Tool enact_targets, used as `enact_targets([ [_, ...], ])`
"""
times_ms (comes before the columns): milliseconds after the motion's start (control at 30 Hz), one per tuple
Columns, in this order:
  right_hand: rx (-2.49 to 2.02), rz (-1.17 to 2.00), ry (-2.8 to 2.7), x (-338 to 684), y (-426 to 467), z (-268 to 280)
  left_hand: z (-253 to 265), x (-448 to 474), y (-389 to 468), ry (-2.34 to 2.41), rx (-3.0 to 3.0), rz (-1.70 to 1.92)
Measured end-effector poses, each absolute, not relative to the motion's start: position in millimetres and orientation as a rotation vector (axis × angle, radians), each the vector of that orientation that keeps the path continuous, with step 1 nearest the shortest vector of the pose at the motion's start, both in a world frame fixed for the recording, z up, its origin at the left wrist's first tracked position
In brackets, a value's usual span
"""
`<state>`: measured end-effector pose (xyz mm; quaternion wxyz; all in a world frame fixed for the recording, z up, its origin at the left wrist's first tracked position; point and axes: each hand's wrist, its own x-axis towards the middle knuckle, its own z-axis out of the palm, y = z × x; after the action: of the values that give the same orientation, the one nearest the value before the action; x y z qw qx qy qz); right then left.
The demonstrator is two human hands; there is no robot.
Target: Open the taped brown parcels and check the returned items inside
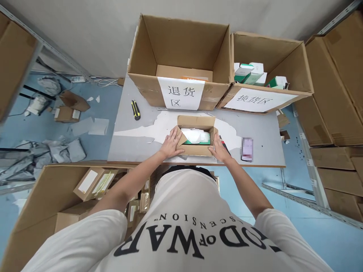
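A small cardboard box sits on the table with its top flaps raised. Inside it lie crumpled white wrapping and something with a green edge. My left hand rests on the box's left end, fingers stretched over the folded-out side flap and thumb along the front. At the opposite end my right hand lies against the right side with its fingers extended, its thumb touching the front flap. A red-and-black tool, partly hidden, is beside the right hand.
Behind stand two large open cartons with handwritten signs, the left carton and the right carton, which holds green-and-white boxes. A yellow-black box cutter lies left, a phone right. A big carton of parcels stands lower left.
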<state>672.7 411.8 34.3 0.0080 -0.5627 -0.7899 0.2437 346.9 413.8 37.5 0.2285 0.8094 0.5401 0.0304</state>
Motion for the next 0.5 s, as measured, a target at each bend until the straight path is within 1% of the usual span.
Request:
enact_targets([
  [100,-1.843,0.492,-2.519,666,418,53,21,341,415,1.375,2.165,0.307],
  [167,-1.773,0.358,-2.597,656,426,69,14,338,416,1.3,2.119,0.425],
  [233,-1.632,0.404,-2.719,641,438,82,9,336,416,1.253,2.072,0.496],
  [333,-1.569,0.61,-2.799,613,458,88,8,336,415,1.239,2.016,0.557],
  [500,-2.006,0.779,-2.526,575,480,68,11,337,416,1.342,1.886,0.579],
])
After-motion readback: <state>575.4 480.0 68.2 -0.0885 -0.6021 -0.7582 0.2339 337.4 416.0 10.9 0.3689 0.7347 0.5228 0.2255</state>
